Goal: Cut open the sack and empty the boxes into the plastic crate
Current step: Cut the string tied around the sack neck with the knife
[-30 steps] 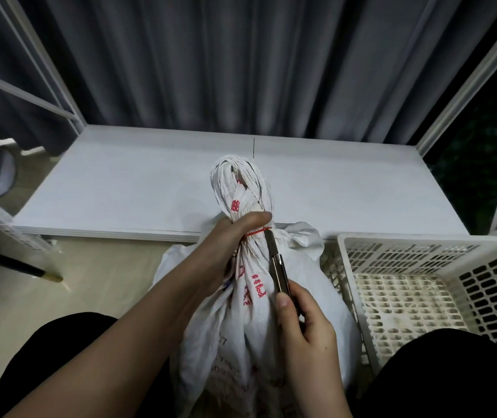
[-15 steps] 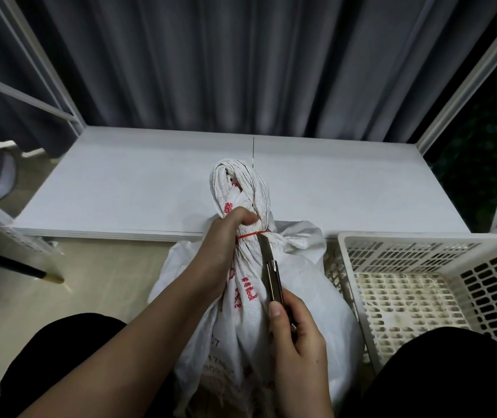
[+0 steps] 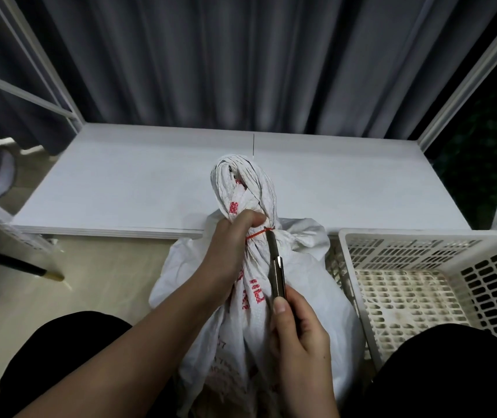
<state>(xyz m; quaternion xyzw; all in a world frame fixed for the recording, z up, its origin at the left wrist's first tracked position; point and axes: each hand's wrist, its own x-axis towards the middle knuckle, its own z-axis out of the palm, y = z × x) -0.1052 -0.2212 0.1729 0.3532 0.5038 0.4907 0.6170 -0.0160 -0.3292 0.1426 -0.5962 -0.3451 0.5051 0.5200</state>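
A white woven sack (image 3: pixel 310 300) with red print stands on the floor between my knees. Its gathered neck is bound by a thin red tie (image 3: pixel 256 234). My left hand (image 3: pixel 231 240) is wrapped around the neck just above and beside that tie. My right hand (image 3: pixel 298 339) grips a metal utility knife (image 3: pixel 276 267), whose blade tip touches the red tie from below. The boxes are hidden inside the sack. A white plastic crate (image 3: pixel 416 245) with a slotted bottom stands right of the sack, with nothing in it.
A low white shelf board (image 3: pixel 126 188) spans the space behind the sack, with grey curtains (image 3: pixel 241 61) behind it. White frame posts (image 3: pixel 470 70) rise at both sides. A dark rod with a pale tip (image 3: pixel 23 267) lies on the floor at left.
My left hand has slid down the neck a little. The knife has moved up so its tip now meets the red tie. The sack has shifted slightly.
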